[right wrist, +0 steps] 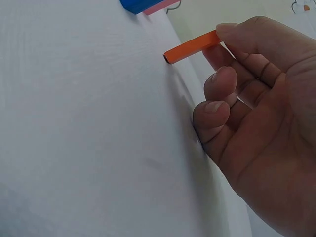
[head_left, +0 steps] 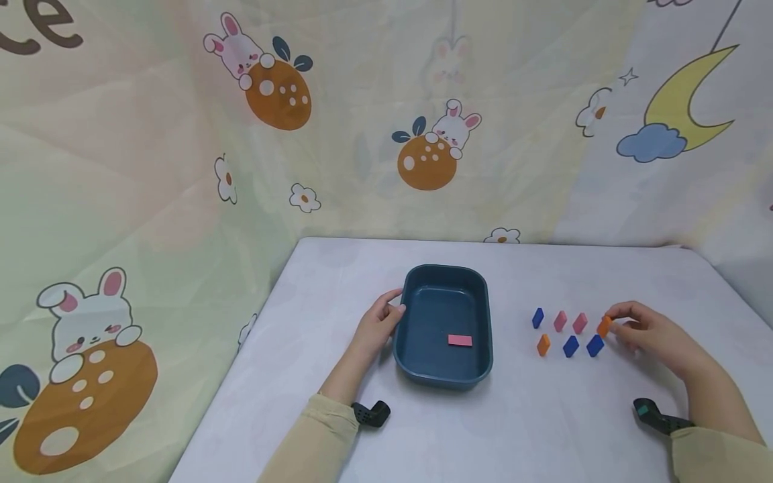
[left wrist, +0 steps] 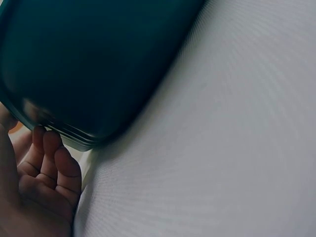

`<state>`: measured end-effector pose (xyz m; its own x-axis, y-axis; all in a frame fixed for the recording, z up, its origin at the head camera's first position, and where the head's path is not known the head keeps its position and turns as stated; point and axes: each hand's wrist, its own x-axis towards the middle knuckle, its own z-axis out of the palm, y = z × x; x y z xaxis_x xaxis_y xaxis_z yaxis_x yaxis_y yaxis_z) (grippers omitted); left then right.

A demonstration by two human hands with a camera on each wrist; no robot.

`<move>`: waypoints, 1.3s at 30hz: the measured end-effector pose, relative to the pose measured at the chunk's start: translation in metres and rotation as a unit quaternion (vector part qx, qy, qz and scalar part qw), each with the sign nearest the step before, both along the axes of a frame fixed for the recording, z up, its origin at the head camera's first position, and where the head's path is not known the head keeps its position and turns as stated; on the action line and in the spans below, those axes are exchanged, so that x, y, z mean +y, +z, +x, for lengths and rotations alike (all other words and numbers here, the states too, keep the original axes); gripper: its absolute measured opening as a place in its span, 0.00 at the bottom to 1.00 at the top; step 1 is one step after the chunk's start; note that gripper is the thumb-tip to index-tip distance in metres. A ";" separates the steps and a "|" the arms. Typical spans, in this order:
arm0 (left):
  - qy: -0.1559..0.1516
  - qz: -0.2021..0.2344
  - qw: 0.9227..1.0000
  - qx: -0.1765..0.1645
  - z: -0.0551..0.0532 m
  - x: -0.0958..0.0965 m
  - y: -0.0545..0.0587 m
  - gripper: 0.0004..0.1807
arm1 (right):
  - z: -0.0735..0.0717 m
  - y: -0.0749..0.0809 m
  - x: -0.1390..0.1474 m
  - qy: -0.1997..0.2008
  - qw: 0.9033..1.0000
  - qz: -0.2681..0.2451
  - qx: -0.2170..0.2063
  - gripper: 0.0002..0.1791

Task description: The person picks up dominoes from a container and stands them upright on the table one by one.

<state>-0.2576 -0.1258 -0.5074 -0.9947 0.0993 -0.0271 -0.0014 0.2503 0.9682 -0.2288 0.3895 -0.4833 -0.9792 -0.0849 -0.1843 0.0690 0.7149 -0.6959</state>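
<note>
In the head view my left hand holds the left rim of a dark teal tray; the left wrist view shows its curled fingers against the tray's outer wall. A pink domino lies flat inside the tray. At the right, my right hand pinches an orange domino between thumb and fingertips. The domino is upright in the head view, at the right end of the back row. Beside it stand two pink dominoes and a blue domino.
A front row holds an orange domino and two blue dominoes, all upright. White cloth covers the table. A printed curtain hangs behind it and along the left side.
</note>
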 end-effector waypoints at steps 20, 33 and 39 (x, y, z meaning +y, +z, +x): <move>-0.002 0.004 1.000 0.012 0.000 0.000 -0.004 0.24 | 0.002 -0.008 0.003 0.000 1.000 -0.004 -0.008 0.32; -0.002 0.003 1.000 0.013 0.000 0.000 -0.002 0.22 | 0.003 -0.005 0.003 0.010 1.000 -0.008 -0.001 0.32; -0.001 0.003 1.000 0.006 0.001 0.000 -0.001 0.23 | 0.003 -0.005 0.004 0.014 1.000 0.000 0.001 0.33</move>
<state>-0.2570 -0.1258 -0.5082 -0.9947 0.1022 -0.0139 0.0115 0.2437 0.9698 -0.2260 0.3935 -0.4881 -0.9767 -0.1119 -0.1831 0.0484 0.7165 -0.6959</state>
